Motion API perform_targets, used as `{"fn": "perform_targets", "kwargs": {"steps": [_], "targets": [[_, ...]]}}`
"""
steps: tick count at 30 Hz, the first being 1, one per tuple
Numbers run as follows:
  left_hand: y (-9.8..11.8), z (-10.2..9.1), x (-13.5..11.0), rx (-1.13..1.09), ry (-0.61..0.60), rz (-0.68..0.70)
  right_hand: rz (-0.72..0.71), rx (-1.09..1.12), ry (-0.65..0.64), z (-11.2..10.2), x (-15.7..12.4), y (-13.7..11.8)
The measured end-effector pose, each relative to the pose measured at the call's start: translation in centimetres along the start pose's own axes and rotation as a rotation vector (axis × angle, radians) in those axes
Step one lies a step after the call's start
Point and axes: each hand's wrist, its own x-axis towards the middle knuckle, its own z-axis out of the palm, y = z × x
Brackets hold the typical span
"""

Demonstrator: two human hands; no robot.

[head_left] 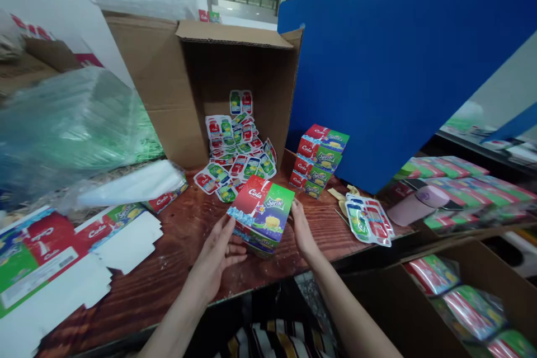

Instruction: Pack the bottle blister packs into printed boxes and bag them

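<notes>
A red and green Cola and Sprite printed carton (263, 210) is tilted over the wooden table in front of me. My left hand (218, 254) grips it from the left, thumb against its side and fingers around its lower part. On the opposite side, my right hand (301, 229) holds it, with some fingertips hidden behind it. Just beyond lies a pile of die-cut can-shaped sachets (241, 156), spilling from a large cardboard box (155, 89) turned on its side. A stack of similar closed cartons (316, 162) stands right of the pile.
Flat unfolded cartons (79, 257) cover the left of the wooden table (176, 257). More can-shaped sachets (371, 221) and a pink bottle (419, 204) lie to the right. A blue panel (377, 61) rises behind. An open box of wrapped cartons (474, 310) sits lower right.
</notes>
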Motion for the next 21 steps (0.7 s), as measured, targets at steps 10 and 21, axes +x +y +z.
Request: {"fn": "perform_targets", "kwargs": {"steps": [10,21], "targets": [[-0.2,0.6,0.6,-0.001,0.016,0.007,-0.326,-0.744,0.361,-11.8,1.2,1.1],[-0.6,0.8,0.8,-0.020,0.072,0.039,0.382,-1.390,0.584,-26.1,1.0,4.4]]}}
